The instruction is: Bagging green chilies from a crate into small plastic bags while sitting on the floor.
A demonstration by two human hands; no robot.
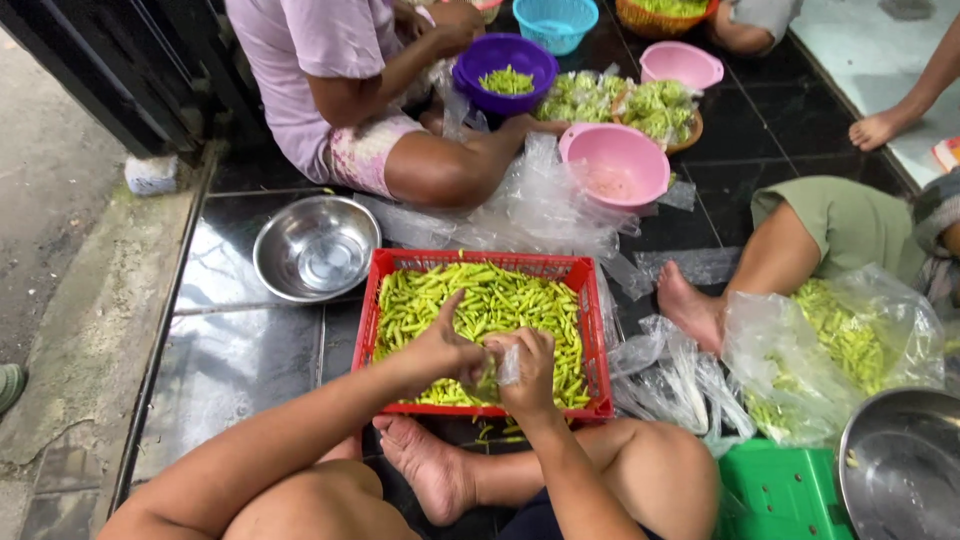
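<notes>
A red plastic crate (590,330) full of green chilli peppers (480,305) sits on the dark tiled floor in front of my crossed legs. My left hand (440,350) hovers over the crate's near edge, fingers pinched on peppers, index finger pointing up. Right beside it, my right hand (525,365) grips a small clear plastic bag with a few green peppers in it. The two hands touch above the crate's front rim.
An empty steel bowl (315,245) lies left of the crate. A pink bowl (615,160), a purple bowl of peppers (505,70) and loose plastic bags (540,205) sit beyond. Other people sit around. A bag of peppers (830,350), green stool (785,490) and steel basin (900,470) stand right.
</notes>
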